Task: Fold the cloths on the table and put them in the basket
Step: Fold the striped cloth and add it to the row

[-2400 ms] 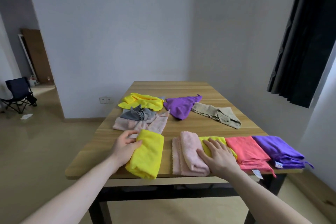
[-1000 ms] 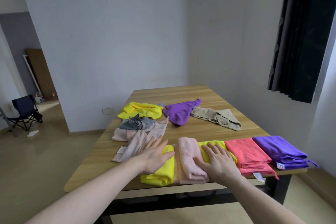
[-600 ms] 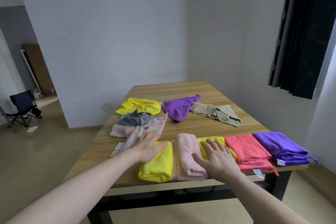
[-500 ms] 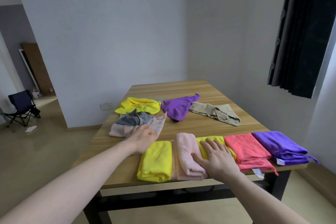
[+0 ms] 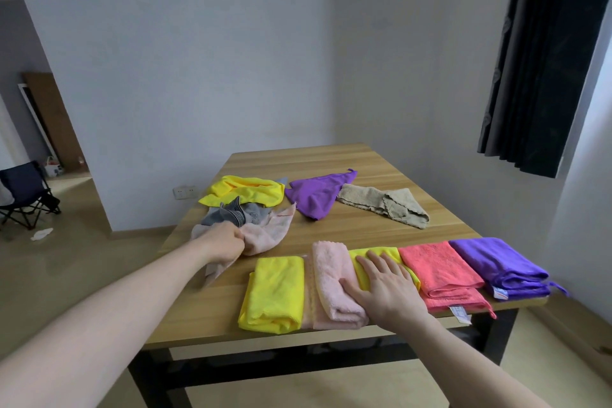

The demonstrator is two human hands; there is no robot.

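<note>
Curled, the fingers [image 5: 239,239] of the left hand [image 5: 222,244], bunching the loose pale pink cloth [image 5: 265,232] near the left edge of the surface [image 5: 331,159]. Straight and spread, the fingers [image 5: 381,267] of the right hand [image 5: 384,288], flat across a folded pink cloth [image 5: 331,281] and the folded yellow cloth under the palm [image 5: 385,250], gripping nothing.

Along the near edge, a row of folded cloths, long axes running from near edge to far edge: a yellow folded cloth [image 5: 275,293] at the left end, then the pink, the half-covered yellow, a coral cloth [image 5: 440,270] with its tag hanging over the edge, a purple folded cloth [image 5: 500,268] by the near right corner. Grabbed pale pink cloth crumpled, one tail pointing at the near left corner, another corner at the far right. Touching it on the far side, a grey cloth [image 5: 228,214]; beyond, a loose yellow cloth [image 5: 245,192], a loose purple cloth [image 5: 314,197], a tan cloth [image 5: 384,205] lying slantwise towards the right edge.

Half a second ago, left hand flat and open on that pale pink cloth; now clenched round it. Right hand unmoved.
</note>
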